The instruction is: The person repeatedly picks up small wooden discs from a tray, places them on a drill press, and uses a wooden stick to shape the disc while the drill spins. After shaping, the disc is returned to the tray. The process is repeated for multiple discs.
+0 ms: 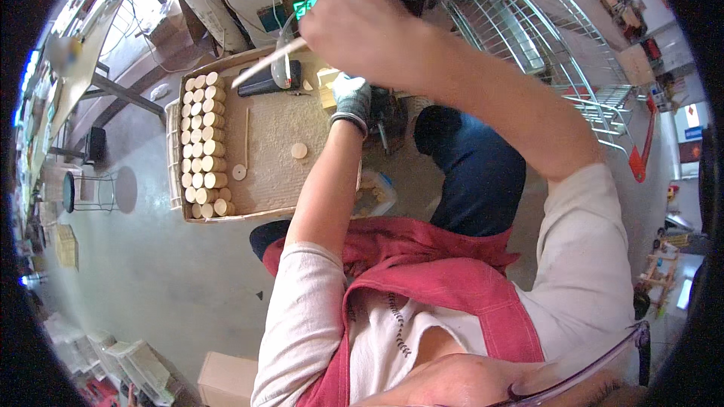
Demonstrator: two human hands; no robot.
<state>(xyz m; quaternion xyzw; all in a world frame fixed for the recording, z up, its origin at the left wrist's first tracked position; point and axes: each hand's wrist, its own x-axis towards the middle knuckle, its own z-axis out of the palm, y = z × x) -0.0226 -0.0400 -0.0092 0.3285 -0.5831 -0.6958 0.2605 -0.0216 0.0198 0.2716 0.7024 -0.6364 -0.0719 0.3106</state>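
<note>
My left hand [352,98], in a grey-and-white glove, is curled beside a pale wooden block [327,96] at the tray's far right corner. Its fingertips are partly hidden, and I cannot make out what they hold. Above and nearer the camera, my bare right hand [351,22] is raised and closed. A thin pale wooden stick [268,64] sticks out from it toward the lower left, over the tray. Dark machine parts [387,117] stand just right of the gloved hand.
A cardboard tray [264,212] holds stacked round wooden pieces [204,139] along its left side, one loose disc [299,151], a thin rod [246,139] and a black case [256,84]. A wire cart [543,38] stands right, a plastic tub [381,194] below, a stool [90,192] left.
</note>
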